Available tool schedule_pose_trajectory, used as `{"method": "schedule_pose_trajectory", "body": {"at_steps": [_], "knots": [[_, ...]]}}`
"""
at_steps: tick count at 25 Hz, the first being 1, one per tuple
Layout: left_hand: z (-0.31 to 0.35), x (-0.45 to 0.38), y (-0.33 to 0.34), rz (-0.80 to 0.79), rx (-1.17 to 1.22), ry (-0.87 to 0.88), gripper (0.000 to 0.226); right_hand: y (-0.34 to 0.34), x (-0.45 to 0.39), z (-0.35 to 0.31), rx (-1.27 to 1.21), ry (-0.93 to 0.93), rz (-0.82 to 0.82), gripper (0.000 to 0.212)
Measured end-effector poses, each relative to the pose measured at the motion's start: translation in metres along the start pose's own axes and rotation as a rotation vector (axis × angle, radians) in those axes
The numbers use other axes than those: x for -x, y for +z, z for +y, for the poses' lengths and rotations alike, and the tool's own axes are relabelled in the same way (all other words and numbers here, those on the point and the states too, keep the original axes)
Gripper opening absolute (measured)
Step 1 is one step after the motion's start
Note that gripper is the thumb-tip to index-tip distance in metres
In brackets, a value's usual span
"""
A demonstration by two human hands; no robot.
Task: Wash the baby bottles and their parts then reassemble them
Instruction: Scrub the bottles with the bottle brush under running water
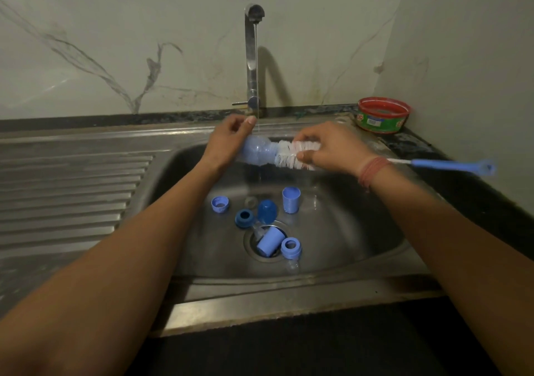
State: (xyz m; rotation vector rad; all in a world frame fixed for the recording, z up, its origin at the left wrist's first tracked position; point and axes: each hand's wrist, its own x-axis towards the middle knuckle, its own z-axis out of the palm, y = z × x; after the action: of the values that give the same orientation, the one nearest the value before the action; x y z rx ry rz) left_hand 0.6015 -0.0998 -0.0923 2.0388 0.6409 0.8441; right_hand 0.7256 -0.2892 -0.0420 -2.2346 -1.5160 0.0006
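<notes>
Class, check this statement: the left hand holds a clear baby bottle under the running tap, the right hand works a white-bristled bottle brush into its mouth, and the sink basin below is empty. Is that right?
One detail is wrong: the sink basin is not empty. The head view shows blue caps and collar rings lying around the drain. The left hand does hold the baby bottle under the tap, and the right hand grips the bottle brush.

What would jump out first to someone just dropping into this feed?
The two hands over the middle of the sink: the left hand grips a clear bottle on its side under the running tap, while the right hand pinches the white bristles of a bottle brush at its mouth. Below, blue caps and rings lie scattered around the drain. A red tub sits on the back right counter.
</notes>
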Motion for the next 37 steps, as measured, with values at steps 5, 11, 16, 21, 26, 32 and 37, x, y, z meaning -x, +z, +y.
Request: {"method": "schedule_pose_trajectory", "body": {"at_steps": [5, 11, 16, 21, 26, 32, 37], "knots": [[0.010, 0.002, 0.004, 0.093, 0.121, -0.151, 0.053, 0.001, 0.001, -0.001, 0.166, -0.039, 0.263, 0.027], [0.017, 0.008, 0.006, -0.019, 0.293, -0.373, 0.060, 0.001, 0.004, -0.001, 0.319, -0.135, 0.388, 0.024], [0.017, 0.007, -0.001, -0.169, 0.808, -0.256, 0.023, -0.005, -0.006, 0.008, -0.298, 0.152, 0.152, 0.017], [0.018, 0.008, 0.001, -0.122, 0.585, -0.307, 0.049, -0.008, 0.003, 0.001, 0.122, -0.011, 0.343, 0.022], [0.019, 0.009, 0.002, -0.094, 0.601, -0.373, 0.045, -0.005, 0.005, -0.004, 0.275, -0.103, 0.399, 0.025], [0.017, 0.008, -0.006, -0.138, 0.951, -0.289, 0.026, -0.011, -0.001, -0.001, -0.448, 0.205, 0.070, 0.020], [0.014, 0.007, 0.002, -0.137, 0.598, -0.452, 0.060, -0.008, 0.008, -0.014, 0.410, -0.115, 0.358, 0.025]]}}
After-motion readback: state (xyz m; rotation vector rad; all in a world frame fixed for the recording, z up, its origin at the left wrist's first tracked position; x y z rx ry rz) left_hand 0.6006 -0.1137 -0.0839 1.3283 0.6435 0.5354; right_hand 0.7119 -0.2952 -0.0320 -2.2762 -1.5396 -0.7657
